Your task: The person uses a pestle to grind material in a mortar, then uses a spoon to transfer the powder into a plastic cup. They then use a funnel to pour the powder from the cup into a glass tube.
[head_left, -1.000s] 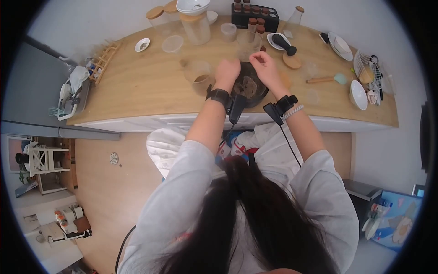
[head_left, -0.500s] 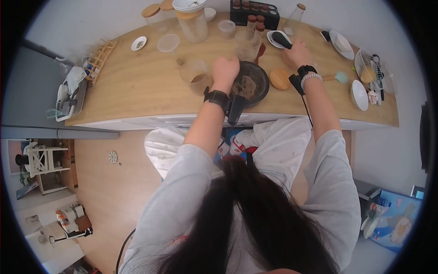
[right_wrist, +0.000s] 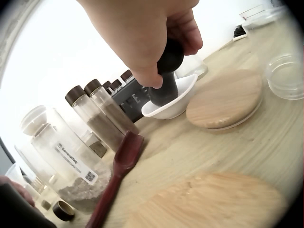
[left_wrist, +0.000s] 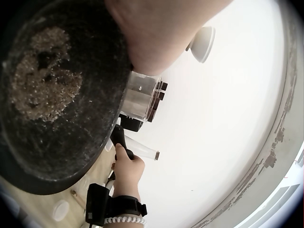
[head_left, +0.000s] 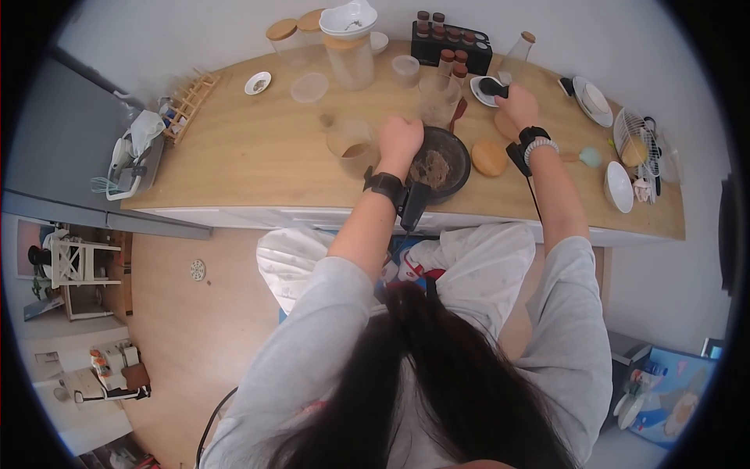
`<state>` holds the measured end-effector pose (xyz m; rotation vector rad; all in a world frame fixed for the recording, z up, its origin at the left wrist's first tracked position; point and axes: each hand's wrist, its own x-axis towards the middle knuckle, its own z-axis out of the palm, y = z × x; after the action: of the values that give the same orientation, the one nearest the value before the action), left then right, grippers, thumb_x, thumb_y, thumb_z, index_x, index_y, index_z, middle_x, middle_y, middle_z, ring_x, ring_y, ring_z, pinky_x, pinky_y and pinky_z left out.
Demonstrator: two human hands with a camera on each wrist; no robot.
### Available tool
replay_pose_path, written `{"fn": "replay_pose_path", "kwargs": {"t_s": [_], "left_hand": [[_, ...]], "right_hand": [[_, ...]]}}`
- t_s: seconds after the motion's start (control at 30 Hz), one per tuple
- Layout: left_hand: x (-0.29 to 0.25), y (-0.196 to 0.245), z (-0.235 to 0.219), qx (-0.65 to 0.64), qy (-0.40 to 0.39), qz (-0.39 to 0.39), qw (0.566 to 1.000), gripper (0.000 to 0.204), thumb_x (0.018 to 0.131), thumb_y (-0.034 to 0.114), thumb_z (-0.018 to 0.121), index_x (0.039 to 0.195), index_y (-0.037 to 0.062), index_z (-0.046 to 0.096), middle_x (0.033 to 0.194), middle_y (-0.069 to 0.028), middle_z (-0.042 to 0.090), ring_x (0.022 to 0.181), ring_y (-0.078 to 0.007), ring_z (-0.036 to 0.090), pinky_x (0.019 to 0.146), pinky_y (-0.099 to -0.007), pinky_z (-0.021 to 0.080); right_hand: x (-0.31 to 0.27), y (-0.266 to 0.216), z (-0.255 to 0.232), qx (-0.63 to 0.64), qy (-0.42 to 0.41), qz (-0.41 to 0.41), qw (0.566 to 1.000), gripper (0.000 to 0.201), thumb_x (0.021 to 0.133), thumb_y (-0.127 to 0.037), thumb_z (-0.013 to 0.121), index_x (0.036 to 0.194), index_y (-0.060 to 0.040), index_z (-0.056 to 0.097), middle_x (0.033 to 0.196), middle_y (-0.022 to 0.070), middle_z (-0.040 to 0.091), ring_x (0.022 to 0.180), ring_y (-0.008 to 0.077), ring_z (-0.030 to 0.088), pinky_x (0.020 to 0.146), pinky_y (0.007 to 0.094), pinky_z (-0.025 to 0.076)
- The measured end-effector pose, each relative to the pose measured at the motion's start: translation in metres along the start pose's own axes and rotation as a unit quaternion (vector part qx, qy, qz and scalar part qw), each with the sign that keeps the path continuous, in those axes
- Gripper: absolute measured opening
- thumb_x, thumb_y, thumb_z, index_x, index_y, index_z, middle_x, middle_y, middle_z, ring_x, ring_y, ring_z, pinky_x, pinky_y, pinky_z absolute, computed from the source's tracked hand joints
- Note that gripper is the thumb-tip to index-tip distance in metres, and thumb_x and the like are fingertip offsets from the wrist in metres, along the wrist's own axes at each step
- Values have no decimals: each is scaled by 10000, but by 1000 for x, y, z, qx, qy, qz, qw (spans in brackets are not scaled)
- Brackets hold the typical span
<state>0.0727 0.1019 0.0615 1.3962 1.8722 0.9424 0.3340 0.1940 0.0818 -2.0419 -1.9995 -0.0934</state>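
Note:
A dark mortar (head_left: pixel 451 146) with brown crushed matter (head_left: pixel 432 169) in it stands near the counter's front edge. My left hand (head_left: pixel 401 144) holds its left rim; in the left wrist view that hand (left_wrist: pixel 152 28) covers part of the rim, its fingertips hidden. To the right, my right hand (head_left: pixel 519 107) grips a black pestle (head_left: pixel 491 87) whose head is over a small white dish (head_left: pixel 480 97). The right wrist view shows fingers and thumb round the knob of the pestle (right_wrist: pixel 166 90), its lower end in the white dish (right_wrist: pixel 179 105).
A glass jar (right_wrist: pixel 71 161), a dark red scoop (right_wrist: pixel 125 159) and wooden lids (right_wrist: pixel 225 99) lie or stand close by. Behind is a black spice rack (head_left: pixel 428 51). A cup (head_left: pixel 349 150) stands left of the mortar, white bowls (head_left: pixel 618 187) at the right.
My right hand has left the space over the mortar, moved right to the white dish and taken hold of the pestle. My left hand has stayed at the mortar's rim.

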Motion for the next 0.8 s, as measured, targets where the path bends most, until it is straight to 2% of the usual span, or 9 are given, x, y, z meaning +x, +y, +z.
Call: {"fn": "replay_pose_path", "kwargs": {"t_s": [0.2, 0.3, 0.43, 0.5, 0.57, 0.67, 0.8], "left_hand": [[6, -6, 4, 0, -10, -2, 1000, 367, 748, 260, 520, 830, -84, 617, 836, -295, 596, 859, -414, 587, 768, -429, 462], [2, -3, 2, 0, -7, -1, 1000, 379, 754, 267, 511, 850, -84, 616, 851, -300, 593, 882, -414, 580, 785, -427, 455], [8, -11, 10, -16, -13, 0, 1000, 372, 748, 257, 518, 894, -70, 619, 876, -271, 617, 895, -375, 602, 787, -396, 462], [9, -11, 11, -23, 0, 0, 1000, 382, 750, 267, 516, 898, -70, 618, 878, -270, 618, 895, -378, 601, 790, -395, 461], [5, -7, 5, -24, -9, -4, 1000, 397, 755, 273, 510, 897, -83, 614, 887, -300, 593, 910, -418, 574, 792, -415, 458], [5, -8, 6, -30, -3, -1, 1000, 405, 752, 271, 513, 886, -97, 611, 878, -318, 582, 907, -438, 565, 789, -429, 456], [7, -12, 8, -31, 11, 15, 999, 393, 739, 252, 523, 865, -111, 609, 851, -323, 582, 891, -436, 572, 771, -431, 461]], "right_hand": [[14, 1, -2, 111, 93, 11, 989, 356, 697, -285, 644, 868, 20, 576, 845, 222, 611, 808, 360, 596, 713, 420, 470], [8, -5, -21, 162, 123, -1, 979, 370, 697, -302, 631, 864, 23, 576, 830, 216, 615, 800, 357, 597, 701, 411, 468], [-21, -28, -72, 211, 175, 6, 962, 389, 688, -325, 625, 904, -5, 582, 831, 182, 628, 790, 332, 607, 695, 384, 474], [-34, -40, -94, 230, 175, 0, 957, 404, 685, -342, 629, 923, -19, 588, 824, 164, 633, 779, 311, 613, 686, 370, 477], [-47, -52, -112, 248, 184, -20, 951, 398, 680, -341, 637, 924, -30, 590, 801, 137, 637, 744, 269, 617, 674, 346, 481], [-71, -76, -135, 307, 129, -76, 940, 377, 675, -324, 644, 922, -45, 588, 791, 122, 637, 724, 248, 614, 663, 340, 482], [-100, -112, -135, 291, 80, -161, 940, 327, 664, -303, 647, 884, -71, 575, 798, 117, 632, 741, 252, 604, 660, 341, 472]]}}
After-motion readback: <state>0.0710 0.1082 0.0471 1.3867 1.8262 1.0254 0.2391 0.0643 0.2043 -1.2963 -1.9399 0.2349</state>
